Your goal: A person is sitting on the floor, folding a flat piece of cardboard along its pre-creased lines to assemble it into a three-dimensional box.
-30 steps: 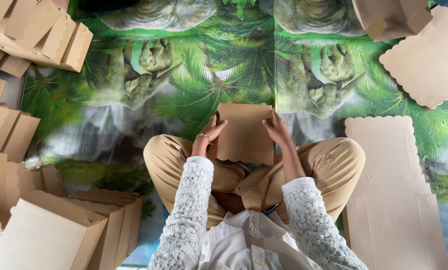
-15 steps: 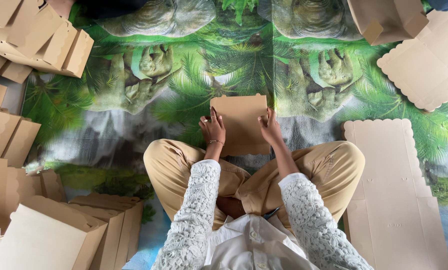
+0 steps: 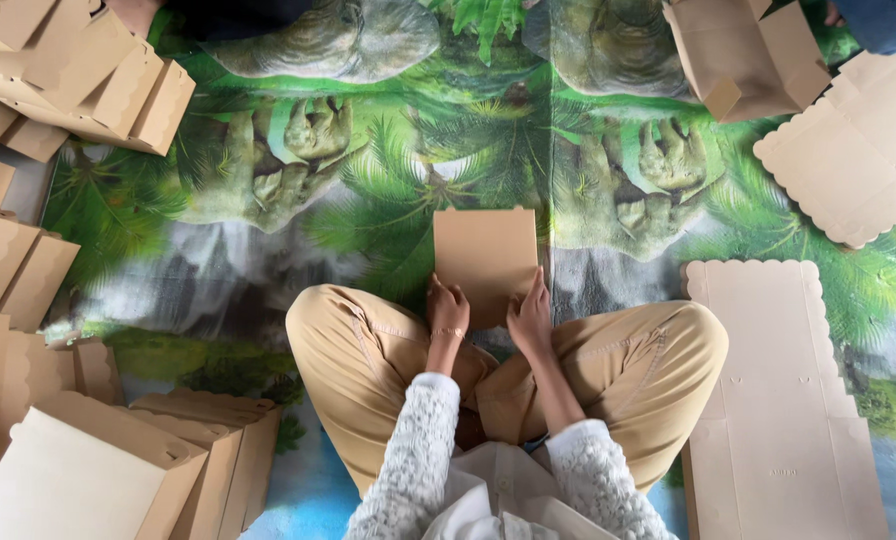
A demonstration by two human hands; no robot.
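Observation:
I sit cross-legged on a mat printed with green jungle plants and grey animals. A flat brown cardboard piece (image 3: pixel 485 255) lies on the mat in front of my shins. My left hand (image 3: pixel 448 306) presses on its near left corner. My right hand (image 3: pixel 531 314) presses on its near right edge, fingers flat on the card. Both sleeves are white knit.
Folded brown cardboard boxes (image 3: pixel 78 75) are stacked at the far left and piled at the near left (image 3: pixel 118 460). Flat scalloped cardboard sheets lie at my right (image 3: pixel 778 400) and far right (image 3: pixel 858 150). An open brown box (image 3: pixel 743 55) sits at the top right.
The cardboard piece has gone from tilted up in my hands down flat onto the mat, a little farther from me. Both hands moved with it and now press its near edge.

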